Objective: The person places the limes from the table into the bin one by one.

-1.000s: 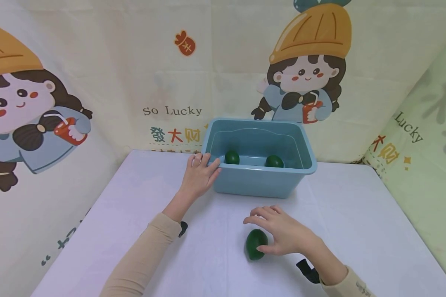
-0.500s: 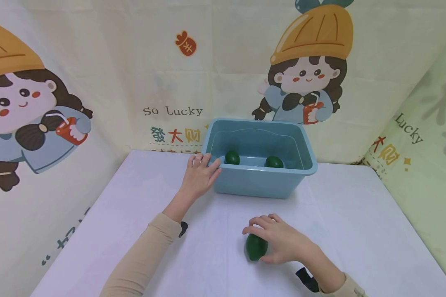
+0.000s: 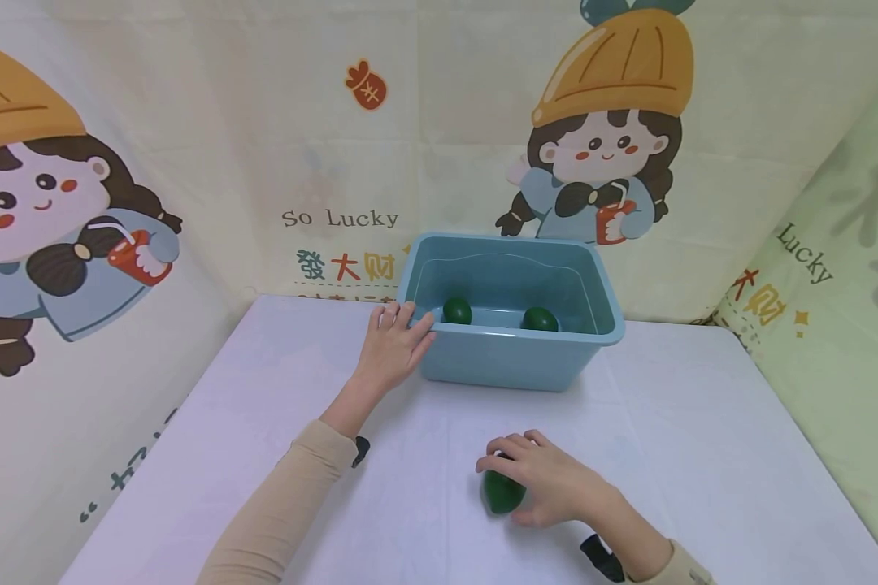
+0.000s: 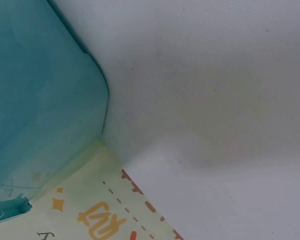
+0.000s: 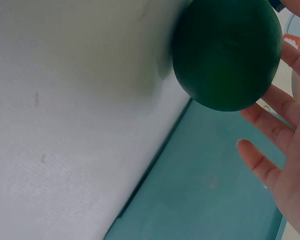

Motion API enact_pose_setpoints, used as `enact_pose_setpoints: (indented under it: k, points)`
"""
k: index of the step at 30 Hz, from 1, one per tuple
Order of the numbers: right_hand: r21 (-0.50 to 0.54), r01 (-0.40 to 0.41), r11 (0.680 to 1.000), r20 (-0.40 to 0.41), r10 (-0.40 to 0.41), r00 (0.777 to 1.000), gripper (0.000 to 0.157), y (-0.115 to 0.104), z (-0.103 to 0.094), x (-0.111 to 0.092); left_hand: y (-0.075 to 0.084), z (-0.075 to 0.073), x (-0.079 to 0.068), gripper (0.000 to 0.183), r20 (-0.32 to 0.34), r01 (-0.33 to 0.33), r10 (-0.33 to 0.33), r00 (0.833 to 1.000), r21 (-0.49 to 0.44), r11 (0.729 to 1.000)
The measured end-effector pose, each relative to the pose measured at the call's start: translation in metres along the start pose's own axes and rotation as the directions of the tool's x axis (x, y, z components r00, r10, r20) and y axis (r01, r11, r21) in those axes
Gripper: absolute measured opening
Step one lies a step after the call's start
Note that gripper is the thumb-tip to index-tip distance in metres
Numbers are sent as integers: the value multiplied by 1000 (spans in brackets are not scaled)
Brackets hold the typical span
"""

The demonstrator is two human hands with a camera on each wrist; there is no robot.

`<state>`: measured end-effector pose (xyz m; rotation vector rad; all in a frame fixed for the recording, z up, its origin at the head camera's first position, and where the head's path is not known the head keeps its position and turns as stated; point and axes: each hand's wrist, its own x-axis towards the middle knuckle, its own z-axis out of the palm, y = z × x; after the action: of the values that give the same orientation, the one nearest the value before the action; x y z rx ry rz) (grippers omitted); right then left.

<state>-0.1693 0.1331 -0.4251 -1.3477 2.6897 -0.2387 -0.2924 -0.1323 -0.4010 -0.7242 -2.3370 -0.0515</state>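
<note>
In the head view my left hand (image 3: 391, 349) rests at the near left corner of a light blue plastic bin (image 3: 497, 357), its fingers fairly straight against the rim. My right hand (image 3: 552, 479) holds a smooth dark green oval fruit (image 3: 503, 493) on the table in front of the bin, fingers curved over its far side and thumb at its near side. The right wrist view shows this fruit (image 5: 227, 55) large, with fingers (image 5: 270, 122) behind it. Inside the bin lie two similar green fruits, one fruit (image 3: 457, 310) left and one fruit (image 3: 540, 318) right. No fingers show in the left wrist view.
A white cloth covers the table (image 3: 322, 504). Behind the bin hangs a printed cloth backdrop (image 3: 468, 162) with cartoon figures, and similar cloths stand at both sides. The bin's wall (image 4: 40, 90) and the table's back edge show in the left wrist view.
My right hand has lowered toward the near side and its fingers have closed in around the green fruit, which stays in place. The left hand and bin have not moved.
</note>
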Motion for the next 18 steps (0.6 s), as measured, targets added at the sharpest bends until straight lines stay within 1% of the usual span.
enact_pose_setpoints:
  k: [7, 18]
  points:
    - [-7, 2, 1000, 15, -2, 1000, 61, 1, 3, 2, 0, 0, 0, 51, -8, -2, 2, 1000, -3, 1000]
    - [-36, 10, 999, 1, -10, 1000, 60, 6, 11, 3, 0, 0, 0, 49, -4, 1, -1, 1000, -8, 1000]
